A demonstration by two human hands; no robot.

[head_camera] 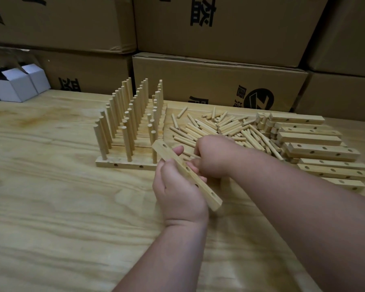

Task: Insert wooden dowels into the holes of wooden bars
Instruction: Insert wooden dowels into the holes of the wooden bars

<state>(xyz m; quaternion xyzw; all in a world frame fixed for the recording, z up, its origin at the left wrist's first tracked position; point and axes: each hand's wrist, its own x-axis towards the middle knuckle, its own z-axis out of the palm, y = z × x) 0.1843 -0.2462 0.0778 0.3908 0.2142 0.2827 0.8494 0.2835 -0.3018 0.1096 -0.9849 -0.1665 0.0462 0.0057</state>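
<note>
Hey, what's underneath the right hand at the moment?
Loose dowels from the pile run under the right hand. Its curled fingers cover whether they grip one.

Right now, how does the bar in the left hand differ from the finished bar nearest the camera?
The held bar has empty holes; the nearest finished bar carries upright dowels. The held bar is tilted off the table, gripped by the left hand; the finished bar lies flat. Both are pale wood with drilled holes.

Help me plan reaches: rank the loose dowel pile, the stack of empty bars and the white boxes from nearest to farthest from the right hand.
From the right hand:
1. Loose dowel pile, just beyond it.
2. Stack of empty bars, to the right.
3. White boxes, far left, at the back.
</note>
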